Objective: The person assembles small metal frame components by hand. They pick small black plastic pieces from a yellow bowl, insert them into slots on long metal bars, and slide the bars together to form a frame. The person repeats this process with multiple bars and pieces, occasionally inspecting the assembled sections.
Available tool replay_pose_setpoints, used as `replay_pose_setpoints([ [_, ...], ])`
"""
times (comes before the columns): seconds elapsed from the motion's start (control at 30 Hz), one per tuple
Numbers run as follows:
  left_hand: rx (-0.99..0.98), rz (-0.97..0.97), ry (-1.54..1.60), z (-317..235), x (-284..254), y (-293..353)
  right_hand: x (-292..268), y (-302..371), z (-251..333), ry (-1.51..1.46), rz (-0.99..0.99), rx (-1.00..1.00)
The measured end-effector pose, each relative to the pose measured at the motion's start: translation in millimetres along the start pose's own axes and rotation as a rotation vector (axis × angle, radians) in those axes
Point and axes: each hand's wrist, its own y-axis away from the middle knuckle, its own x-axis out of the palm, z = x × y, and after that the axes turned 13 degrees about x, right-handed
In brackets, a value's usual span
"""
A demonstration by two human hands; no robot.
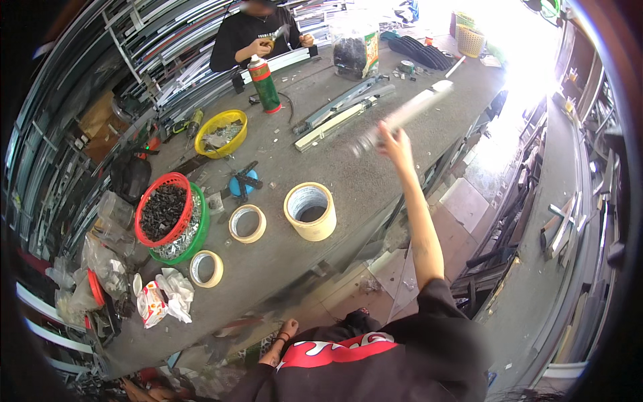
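My right hand (394, 142) reaches over the table's right side, its fingers closed round a long pale strip (422, 106). Motion blurs the strip, so its exact kind is unclear. My left hand (289, 328) hangs by the near table edge, close to my body, with a band at its wrist; its fingers are too small to read. Left of the strip lie a cream bar (335, 124) and grey metal profiles (341, 100). Nearer to me, a thick stack of masking tape rolls (310, 221) stands beside a single tape roll (247, 224) and another roll (206, 269).
A red basket of black parts (163, 209) sits on a green basket (201, 231) of metal pieces. Beyond are a yellow basin (221, 134), a drill (187, 125), a spray can (265, 84) and a large plastic jar (355, 50). Across the table a person (258, 37) handles something.
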Motion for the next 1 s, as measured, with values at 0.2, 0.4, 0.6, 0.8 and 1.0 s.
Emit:
replay_pose_setpoints([
  [0.2, -0.124, 0.036, 0.242, 43, -10, 4, 63, 33, -33, 0.077, -0.182, -0.368],
  [0.4, 0.043, 0.294, 0.177, 84, -42, -27, 4, 272, -195, 0.005, -0.651, -0.152],
  [0.6, 0.422, 0.762, -0.326, 137, -59, -50, 30, 594, -327, 0.640, -0.460, 0.673],
  [0.8, -0.003, 0.735, 0.241, 113, -51, -10, 135, 725, -316, 0.554, 0.015, 0.933],
  [1.0, 0.540, 1.292, -0.281, 83, -9, 24, 202, 744, -290, 0.513, -0.339, 0.801],
])
